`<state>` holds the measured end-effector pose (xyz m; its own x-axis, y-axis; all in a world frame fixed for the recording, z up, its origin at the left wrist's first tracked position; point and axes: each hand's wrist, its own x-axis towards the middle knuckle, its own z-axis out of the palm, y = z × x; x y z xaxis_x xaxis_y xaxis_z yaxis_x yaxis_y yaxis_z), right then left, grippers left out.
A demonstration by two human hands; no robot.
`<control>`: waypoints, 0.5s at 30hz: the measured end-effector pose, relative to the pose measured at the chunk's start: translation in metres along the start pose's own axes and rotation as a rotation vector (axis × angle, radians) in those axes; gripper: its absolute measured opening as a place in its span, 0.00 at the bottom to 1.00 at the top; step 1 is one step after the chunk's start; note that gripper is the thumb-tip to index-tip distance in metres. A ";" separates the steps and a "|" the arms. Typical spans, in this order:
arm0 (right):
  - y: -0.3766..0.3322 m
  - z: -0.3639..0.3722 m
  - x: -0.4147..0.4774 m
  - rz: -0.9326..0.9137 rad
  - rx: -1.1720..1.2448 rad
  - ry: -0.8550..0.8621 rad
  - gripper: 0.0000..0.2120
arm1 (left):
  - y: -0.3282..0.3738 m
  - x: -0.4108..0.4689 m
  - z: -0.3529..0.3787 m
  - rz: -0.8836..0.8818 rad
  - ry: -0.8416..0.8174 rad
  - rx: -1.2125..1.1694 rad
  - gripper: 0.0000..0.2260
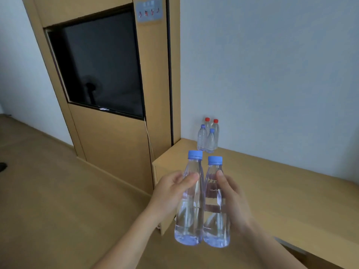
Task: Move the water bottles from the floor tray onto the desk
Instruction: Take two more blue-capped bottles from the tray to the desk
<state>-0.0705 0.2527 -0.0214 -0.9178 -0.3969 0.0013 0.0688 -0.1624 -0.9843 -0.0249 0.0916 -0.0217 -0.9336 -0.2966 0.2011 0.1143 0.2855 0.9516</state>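
Note:
My left hand (171, 191) grips a clear blue-capped water bottle (189, 214) around its upper body. My right hand (235, 199) grips a second blue-capped bottle (214, 220) the same way. Both bottles are upright, side by side and touching, held in the air near the left end of the wooden desk (281, 183). At the desk's far corner by the wall stand several bottles (208, 138), two with blue caps in front and two with red caps behind. The floor tray is out of view.
A tall wooden cabinet (116, 144) with a dark screen (101, 63) stands left of the desk. Wooden floor (48, 200) spreads to the left. A grey wall (272, 74) backs the desk. A dark object (3, 166) sits at the left edge.

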 end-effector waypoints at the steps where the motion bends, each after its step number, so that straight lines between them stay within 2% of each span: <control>1: 0.000 0.002 0.018 -0.017 -0.004 0.018 0.28 | -0.005 0.020 -0.005 0.003 -0.015 -0.002 0.41; 7: 0.021 -0.005 0.114 -0.043 -0.120 0.013 0.21 | -0.034 0.115 -0.014 -0.073 -0.139 0.060 0.23; 15: 0.057 -0.022 0.273 -0.041 -0.219 0.056 0.20 | -0.096 0.267 -0.009 -0.138 -0.191 0.237 0.26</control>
<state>-0.3262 0.1552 -0.0810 -0.9388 -0.3424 0.0379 -0.0496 0.0252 -0.9985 -0.2816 -0.0235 -0.0572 -0.9841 -0.1777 0.0060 -0.0787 0.4655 0.8816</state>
